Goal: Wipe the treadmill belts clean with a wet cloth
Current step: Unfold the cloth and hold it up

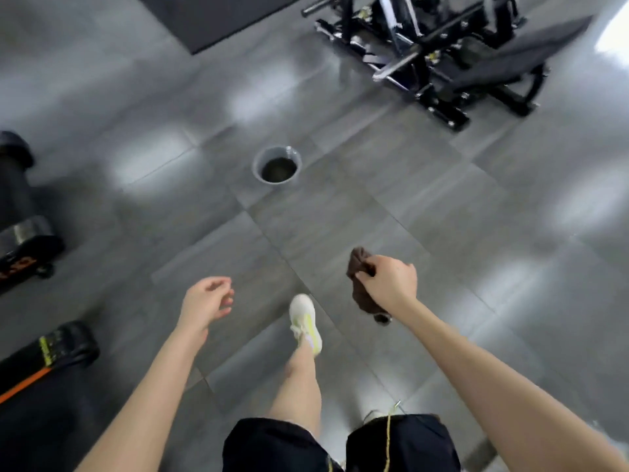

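Note:
My right hand [391, 281] grips a bunched brown cloth [360, 267] that hangs down from it over the grey tiled floor. Palm up and holding nothing, my left hand [207, 301] has its fingers loosely curled. A grey bucket [258, 161] of dark water stands on the floor ahead, well beyond both hands. The ends of black treadmills with orange trim [30, 240] show at the left edge, with another treadmill end [64, 349] lower left.
A black weight machine with a padded bench [442, 63] stands at the back right. A dark floor mat [211, 18] lies at the top. My leg and a white shoe [304, 321] step forward between my arms.

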A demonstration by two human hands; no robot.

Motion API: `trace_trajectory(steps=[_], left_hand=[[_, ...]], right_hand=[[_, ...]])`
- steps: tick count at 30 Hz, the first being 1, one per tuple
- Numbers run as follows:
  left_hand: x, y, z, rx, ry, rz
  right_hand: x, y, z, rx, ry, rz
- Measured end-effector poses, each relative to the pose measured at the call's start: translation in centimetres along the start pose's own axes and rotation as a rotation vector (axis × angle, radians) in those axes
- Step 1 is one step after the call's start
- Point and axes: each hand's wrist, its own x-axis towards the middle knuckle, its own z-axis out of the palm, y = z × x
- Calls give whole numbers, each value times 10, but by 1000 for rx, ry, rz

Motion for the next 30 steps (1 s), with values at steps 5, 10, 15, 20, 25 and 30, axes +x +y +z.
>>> trace_trajectory(steps=[5, 10, 15, 20, 25, 30], left_hand=[[103, 28, -12, 49, 96, -49], [219, 96, 10, 50, 45, -61], [313, 174, 45, 74, 3, -64], [411, 239, 78, 96, -21, -104], [517, 278, 104, 44, 94, -226], [631, 290, 143, 113, 60, -281]], right_hand=[[133, -33, -6, -28, -59, 5], [266, -70, -8, -40, -105, 99], [373, -92, -19, -78, -113, 169], [498, -105, -18, -88, -117, 236], [625, -117, 8, -127, -265, 247], [746, -129, 70, -168, -380, 216]])
